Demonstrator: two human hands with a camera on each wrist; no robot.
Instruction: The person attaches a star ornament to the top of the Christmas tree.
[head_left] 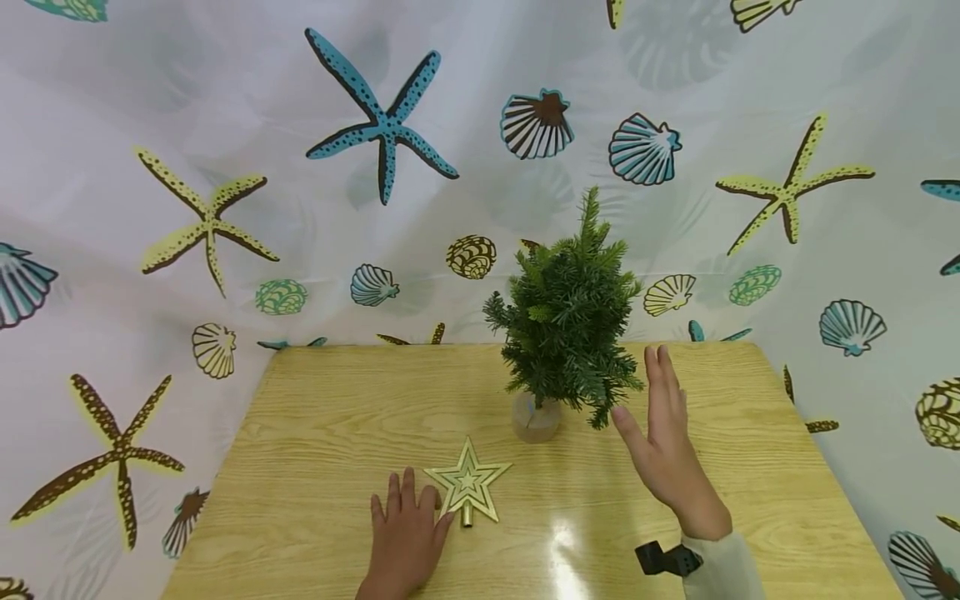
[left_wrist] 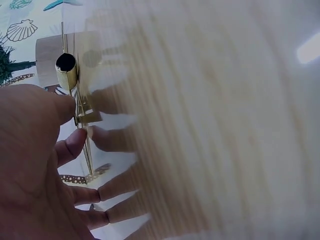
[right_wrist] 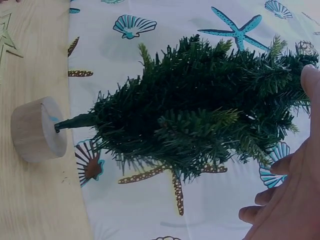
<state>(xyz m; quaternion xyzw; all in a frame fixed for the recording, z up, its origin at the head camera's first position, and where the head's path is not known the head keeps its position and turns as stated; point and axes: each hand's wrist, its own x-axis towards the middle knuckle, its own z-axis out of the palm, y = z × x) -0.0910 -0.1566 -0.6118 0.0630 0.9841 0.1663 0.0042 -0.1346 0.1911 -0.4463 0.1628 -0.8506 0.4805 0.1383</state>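
Note:
A gold star tree topper point(head_left: 467, 481) lies flat on the wooden table, its short socket toward the person. My left hand point(head_left: 403, 533) rests on the table at the star's left side. Its thumb and index finger touch the star's lower left point; the other fingers stretch forward. In the left wrist view the star point(left_wrist: 84, 110) appears edge-on at those fingertips. A small artificial Christmas tree point(head_left: 572, 321) stands upright on a round wooden base point(head_left: 536, 418) behind the star. Beside the tree, my right hand point(head_left: 667, 446) is raised with fingers extended, holding nothing.
The light wood table point(head_left: 337, 400) ends at a white cloth backdrop point(head_left: 465, 50) printed with starfish and shells. Light glares off the tabletop near its front. A black strap point(head_left: 667, 559) sits on the right wrist, by a pale sleeve point(head_left: 723, 567).

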